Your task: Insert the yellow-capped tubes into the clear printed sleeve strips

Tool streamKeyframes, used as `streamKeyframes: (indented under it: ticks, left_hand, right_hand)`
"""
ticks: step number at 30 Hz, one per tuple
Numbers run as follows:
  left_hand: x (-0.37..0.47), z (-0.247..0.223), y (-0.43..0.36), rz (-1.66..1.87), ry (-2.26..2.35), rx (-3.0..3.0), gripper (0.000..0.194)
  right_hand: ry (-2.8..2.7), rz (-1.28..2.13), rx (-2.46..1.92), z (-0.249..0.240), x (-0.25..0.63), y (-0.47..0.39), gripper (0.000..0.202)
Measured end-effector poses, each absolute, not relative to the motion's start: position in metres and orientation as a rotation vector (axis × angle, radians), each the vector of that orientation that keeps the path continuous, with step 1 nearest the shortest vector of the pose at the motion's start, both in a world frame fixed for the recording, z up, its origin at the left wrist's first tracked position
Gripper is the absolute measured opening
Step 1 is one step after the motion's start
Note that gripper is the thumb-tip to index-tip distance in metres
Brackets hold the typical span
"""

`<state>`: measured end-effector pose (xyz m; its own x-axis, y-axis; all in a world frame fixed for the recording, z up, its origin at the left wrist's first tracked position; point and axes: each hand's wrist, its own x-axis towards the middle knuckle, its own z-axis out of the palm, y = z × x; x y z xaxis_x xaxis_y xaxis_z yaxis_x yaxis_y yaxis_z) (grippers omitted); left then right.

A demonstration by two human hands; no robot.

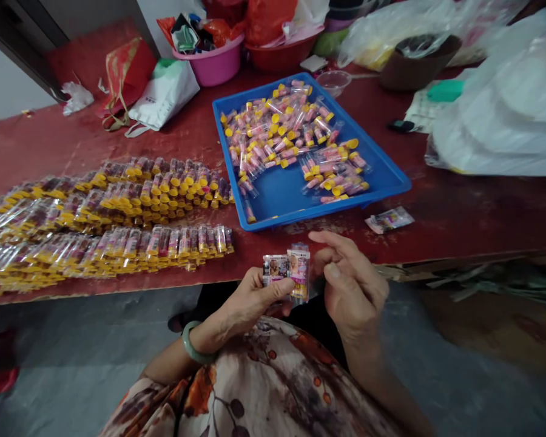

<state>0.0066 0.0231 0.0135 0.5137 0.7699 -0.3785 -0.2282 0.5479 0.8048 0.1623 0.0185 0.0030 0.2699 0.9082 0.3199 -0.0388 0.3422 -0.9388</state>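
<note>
My left hand [255,295] is closed on a small stack of printed labels [273,266] and a clear tube with a printed front [299,264], its thumb pressed across them. Just to the right, my right hand [355,282] is raised with its index finger stretched out and the fingers apart; nothing shows in it. Beyond the hands stands a blue tray [300,213] of clear tubes [277,130] with pink contents and yellow caps. Rows of labelled, yellow-capped tubes [177,243] are piled on the left of the red table [195,142].
Another small pile of printed labels [390,220] lies right of the tray. Behind stand a pink basin [216,60], a red basin [279,54] and a brown pot [418,64]. A white bag [166,94] sits back left; large plastic-wrapped white bundles [505,121] fill the right.
</note>
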Motion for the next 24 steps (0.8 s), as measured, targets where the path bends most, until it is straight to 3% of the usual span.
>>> streamKeyframes:
  ticks: [7,24]
  left_hand:
    - [0.007,0.005,0.021,0.63,0.845,0.807,0.037]
    - [0.007,0.008,0.023,0.582,0.884,0.814,0.046]
  right_hand:
    - [-1.104,1.003,-0.948,0.006,0.163,0.026,0.021]
    - [-1.091,0.958,-0.983,-0.008,0.157,0.028,0.016]
